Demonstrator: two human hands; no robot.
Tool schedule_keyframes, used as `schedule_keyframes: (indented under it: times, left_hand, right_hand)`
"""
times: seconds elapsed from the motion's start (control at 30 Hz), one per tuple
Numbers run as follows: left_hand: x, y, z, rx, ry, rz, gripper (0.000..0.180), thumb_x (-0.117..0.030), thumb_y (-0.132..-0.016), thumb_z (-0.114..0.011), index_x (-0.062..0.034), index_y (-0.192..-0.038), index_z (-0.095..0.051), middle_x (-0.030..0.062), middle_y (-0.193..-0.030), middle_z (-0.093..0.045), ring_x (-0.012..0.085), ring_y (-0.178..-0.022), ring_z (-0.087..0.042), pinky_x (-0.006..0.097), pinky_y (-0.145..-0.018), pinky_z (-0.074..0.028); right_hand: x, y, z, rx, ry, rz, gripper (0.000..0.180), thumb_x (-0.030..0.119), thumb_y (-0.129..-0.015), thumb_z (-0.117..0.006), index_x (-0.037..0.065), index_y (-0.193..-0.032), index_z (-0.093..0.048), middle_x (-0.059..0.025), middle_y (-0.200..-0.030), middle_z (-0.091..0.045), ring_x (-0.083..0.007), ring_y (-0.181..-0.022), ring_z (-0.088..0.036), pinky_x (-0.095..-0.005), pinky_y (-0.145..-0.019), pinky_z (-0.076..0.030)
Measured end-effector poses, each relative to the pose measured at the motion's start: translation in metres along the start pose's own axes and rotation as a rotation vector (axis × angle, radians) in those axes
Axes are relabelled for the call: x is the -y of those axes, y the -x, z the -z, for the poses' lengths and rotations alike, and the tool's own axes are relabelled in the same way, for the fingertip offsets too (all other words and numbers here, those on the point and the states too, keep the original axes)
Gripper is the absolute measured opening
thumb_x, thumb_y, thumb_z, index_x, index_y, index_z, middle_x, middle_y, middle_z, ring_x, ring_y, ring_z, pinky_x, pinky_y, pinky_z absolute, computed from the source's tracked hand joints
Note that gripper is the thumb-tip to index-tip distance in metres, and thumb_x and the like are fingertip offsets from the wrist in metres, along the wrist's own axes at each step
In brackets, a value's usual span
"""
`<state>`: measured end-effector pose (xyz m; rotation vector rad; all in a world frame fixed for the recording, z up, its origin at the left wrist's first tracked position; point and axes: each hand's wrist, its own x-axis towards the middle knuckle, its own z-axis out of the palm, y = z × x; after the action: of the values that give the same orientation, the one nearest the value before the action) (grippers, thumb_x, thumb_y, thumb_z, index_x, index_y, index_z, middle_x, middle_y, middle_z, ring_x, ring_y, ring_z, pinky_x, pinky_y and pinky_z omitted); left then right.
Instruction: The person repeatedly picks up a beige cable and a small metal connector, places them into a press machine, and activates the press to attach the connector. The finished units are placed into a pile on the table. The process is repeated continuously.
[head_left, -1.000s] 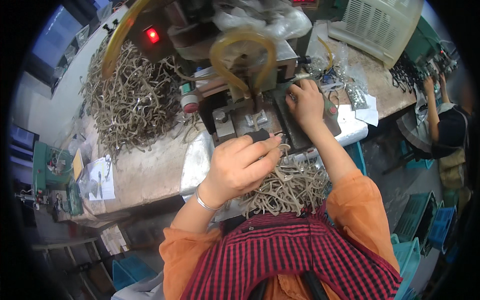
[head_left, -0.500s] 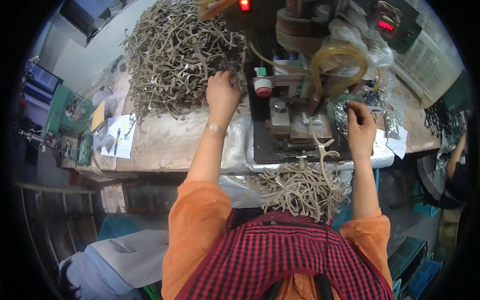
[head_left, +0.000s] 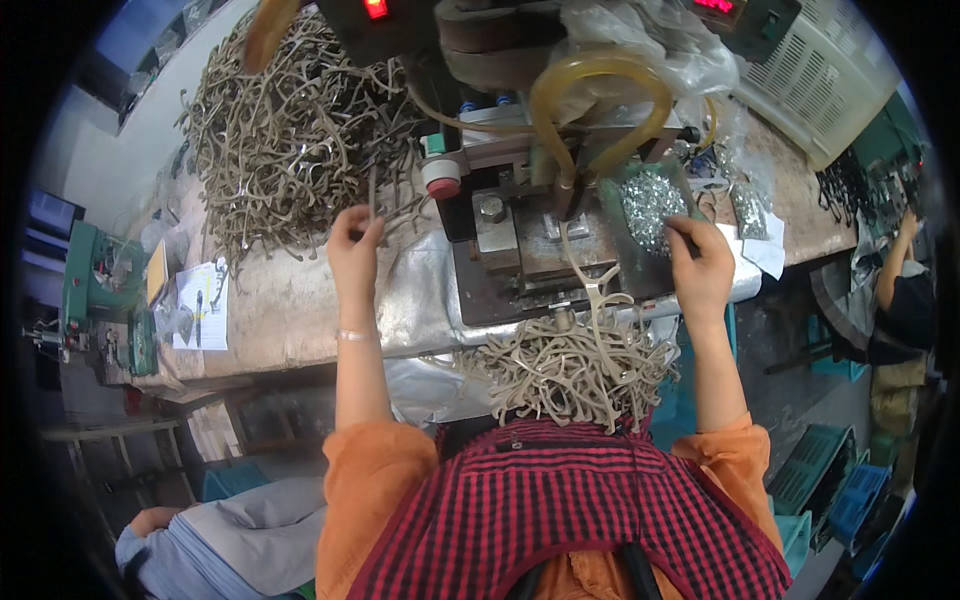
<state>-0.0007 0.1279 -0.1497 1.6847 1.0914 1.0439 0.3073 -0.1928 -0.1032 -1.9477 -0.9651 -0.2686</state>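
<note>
My left hand (head_left: 354,254) is closed in a pinch at the near right edge of a large heap of curved, fork-ended metal parts (head_left: 290,130). A narrow grey metal part (head_left: 373,190) stands up from its fingertips. My right hand (head_left: 702,262) pinches beside a tray of small shiny metal bits (head_left: 650,205); whatever lies between its fingertips is too small to tell. Between the hands, a forked metal part (head_left: 594,285) rests with one end on the die block of the press (head_left: 565,225), its forked end toward me. More such parts (head_left: 570,365) lie piled against my apron.
The press's red button (head_left: 441,183) and a looped yellow hose (head_left: 600,75) stand close over the work spot. At left are a green machine (head_left: 100,280) and a paper sheet with a pen (head_left: 200,310). Another person (head_left: 230,530) sits at lower left; a further person's arm shows far right.
My left hand has drawn back from the heap toward me, now with a metal part in its fingers. My right hand has come lower beside the tray of bits. The whole view has shifted.
</note>
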Motion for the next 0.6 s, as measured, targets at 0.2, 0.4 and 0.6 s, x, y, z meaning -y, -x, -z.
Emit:
schedule_keyframes:
  times: [0.2,0.4,0.6]
  left_hand:
    - [-0.02,0.039,-0.018,-0.104,0.441,-0.031,0.013,-0.005,-0.097,-0.068,-0.0062,-0.106,-0.059,0.0025,-0.097,-0.061,0.0125,-0.079,-0.062,0.025,-0.071,-0.05]
    - [-0.137,0.084,-0.024,-0.076,0.717,-0.294,0.013,-0.003,-0.101,-0.059,-0.0038,-0.113,-0.052,0.0104,-0.105,-0.06,0.0184,-0.084,-0.064,0.034,-0.076,-0.059]
    - [-0.21,0.096,-0.033,0.2,0.617,-0.781,0.015,0.001,-0.1,-0.055,-0.0017,-0.115,-0.053,0.0155,-0.11,-0.058,0.0235,-0.088,-0.065,0.038,-0.075,-0.062]
  right_hand:
    - [0.078,-0.04,-0.029,0.172,-0.472,-0.151,0.017,0.005,-0.09,-0.072,0.0,-0.106,-0.074,-0.0076,-0.099,-0.076,-0.0131,-0.091,-0.07,-0.0265,-0.084,-0.053]
    - [0.041,-0.033,-0.04,0.165,-0.532,-0.369,0.013,0.003,-0.09,-0.07,0.0,-0.102,-0.075,-0.0071,-0.093,-0.076,-0.0135,-0.088,-0.07,-0.0271,-0.082,-0.053]
    - [0.105,-0.031,-0.029,0.156,-0.572,-0.045,0.014,0.002,-0.088,-0.073,-0.001,-0.102,-0.072,-0.003,-0.098,-0.073,-0.0109,-0.093,-0.066,-0.0255,-0.086,-0.051]
